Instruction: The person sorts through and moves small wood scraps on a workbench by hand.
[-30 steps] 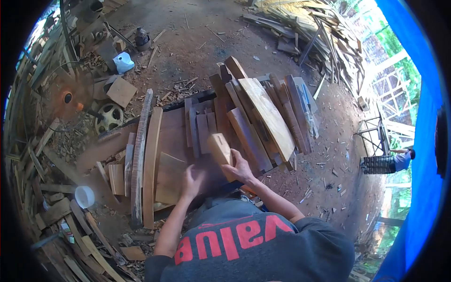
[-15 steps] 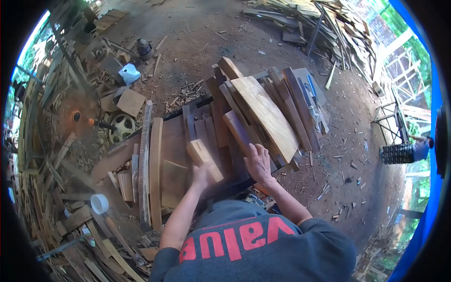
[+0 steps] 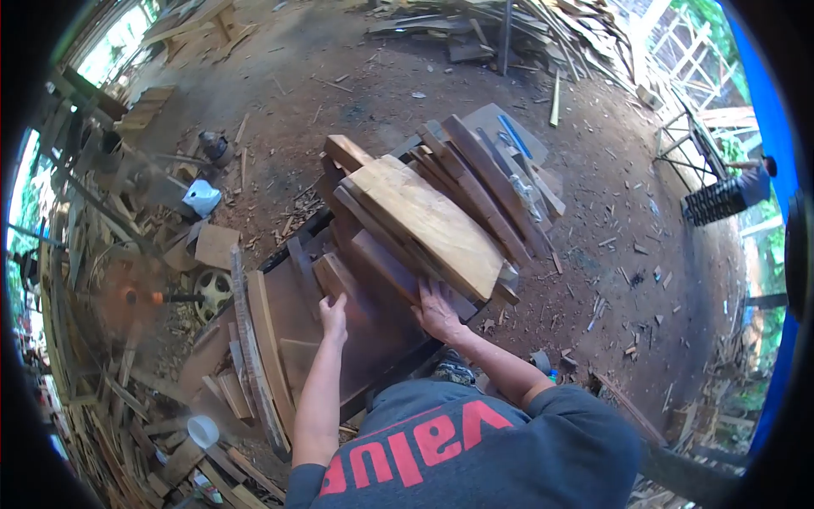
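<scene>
A: Far left, scrap timber heap, a white cup [image 3: 202,430] on the ground near its edge. Then a long curved plank [image 3: 252,356] on its edge, running near to far

B: And the left hand [image 3: 333,312]?

A: Fingers spread and loose, resting against the near end of a small wood block [image 3: 332,277] that lies flat on the dark bench top [image 3: 373,339], just right of the curved plank. Not clenched; whether the thumb grips the block I cannot tell

B: Right hand [image 3: 437,310]?

A: Reaching under the near edge of the board stack [image 3: 441,212]. Fingertips hidden beneath the pale wide board [image 3: 428,225] on top, so touching for sure, closed grip unclear

B: Step in hand, as you read it?

A: Sorting stock, I judge: block just set down on the left, right hand going for the next piece in the stack

B: What does the next move want?

A: A firm hold on one board only, drawn toward the near side without dragging the tilted boards above it off the pile

B: Further right?

A: Bare dirt with chips, another person's sleeve [image 3: 750,182] at the far right edge
</scene>
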Motion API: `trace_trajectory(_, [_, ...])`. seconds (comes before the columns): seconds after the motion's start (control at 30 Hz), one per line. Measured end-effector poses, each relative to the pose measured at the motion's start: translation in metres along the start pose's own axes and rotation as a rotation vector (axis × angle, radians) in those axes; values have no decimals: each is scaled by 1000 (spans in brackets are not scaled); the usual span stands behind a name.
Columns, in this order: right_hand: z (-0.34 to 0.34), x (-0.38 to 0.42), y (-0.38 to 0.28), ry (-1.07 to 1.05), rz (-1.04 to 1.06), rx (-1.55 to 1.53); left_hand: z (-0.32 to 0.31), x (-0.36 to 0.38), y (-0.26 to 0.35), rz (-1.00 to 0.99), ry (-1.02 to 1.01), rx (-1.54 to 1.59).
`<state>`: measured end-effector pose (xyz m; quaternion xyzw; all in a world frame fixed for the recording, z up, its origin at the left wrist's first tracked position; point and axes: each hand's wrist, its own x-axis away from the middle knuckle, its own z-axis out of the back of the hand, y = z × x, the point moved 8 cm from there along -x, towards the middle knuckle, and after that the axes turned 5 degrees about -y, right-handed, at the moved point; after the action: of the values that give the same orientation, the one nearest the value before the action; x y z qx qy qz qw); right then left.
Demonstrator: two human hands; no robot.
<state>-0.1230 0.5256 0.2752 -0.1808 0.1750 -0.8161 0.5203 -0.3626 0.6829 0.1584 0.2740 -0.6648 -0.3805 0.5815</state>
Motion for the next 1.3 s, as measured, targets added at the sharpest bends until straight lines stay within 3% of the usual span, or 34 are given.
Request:
trace_trajectory(0.13, [0,-3,4,-75,11,-34,8,7,-1,-77,93,-295])
trace_trajectory(0.37, [7,-2,1,-68,36,-78,3,33,-15,-34,70,-264])
trace_trajectory(0.5, [47,5,-20,-108,116,-214,5,45,-33,-38,61,-273])
trace_trajectory(0.57, [76,13,-33,27,324,-256,5,57,-35,-26,65,-271])
trace_trajectory(0.6, [84,14,-33,9,326,-258,4,64,-39,-19,60,-270])
trace_trajectory(0.67, [114,15,-32,188,360,-175,7,71,-50,-14,73,-268])
trace_trajectory(0.8, [122,4,1,247,163,153,11,86,-63,9,58,-289])
trace_trajectory(0.93, [97,-25,55,81,31,295,9,101,-66,39,101,-305])
trace_trajectory(1.13, [159,-46,84,96,121,114,-12,130,-27,-110,301,-541])
trace_trajectory(1.2, [181,-48,87,166,178,-60,-21,133,-20,-161,341,-514])
trace_trajectory(1.3, [183,-54,94,141,128,-74,-38,138,-3,-166,340,-441])
